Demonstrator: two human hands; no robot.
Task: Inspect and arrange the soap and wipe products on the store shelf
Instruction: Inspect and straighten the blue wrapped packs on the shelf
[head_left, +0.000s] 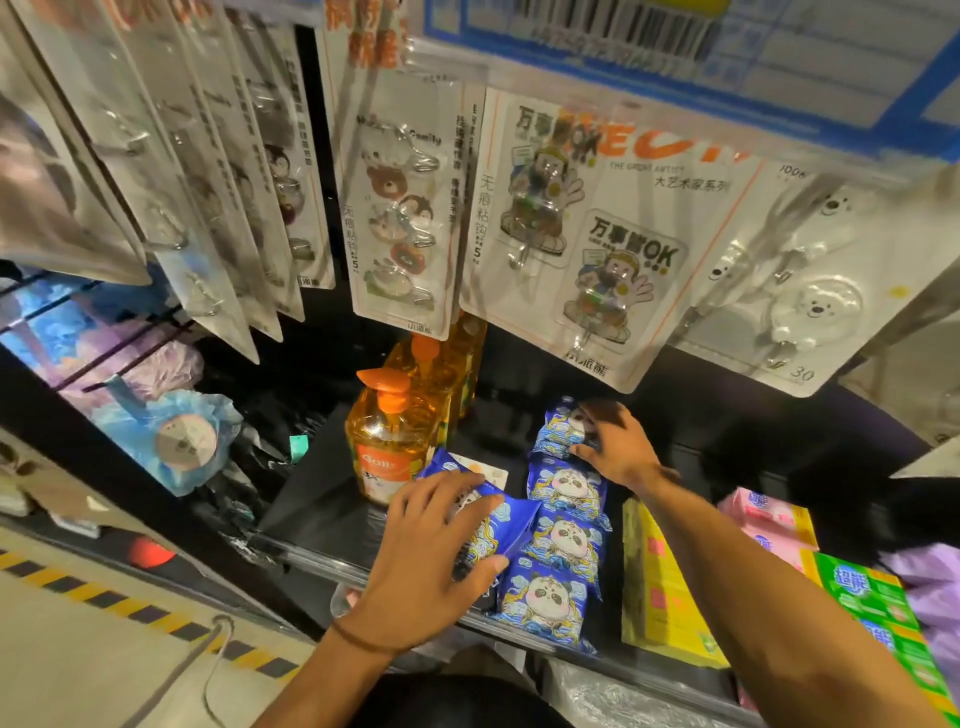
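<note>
Now arranging wipes. Left hand (441, 551) grip round tilted pack (511, 519), just right of soap bottle (387, 441). Right hand (618, 447) grip on rear pack (563, 431), farther right. Next, probably: lay tilted pack flat, squared against row (563, 545).

Black shelving (311, 493), pale floor (78, 670) (hazard-striped edge (156, 618)), hook cards (400, 208) hanging overhead

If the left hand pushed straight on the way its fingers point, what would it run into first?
The left hand holds a tilted blue wipe pack; straight on, that pack would likely meet the row of panda wipe packs first.
</note>
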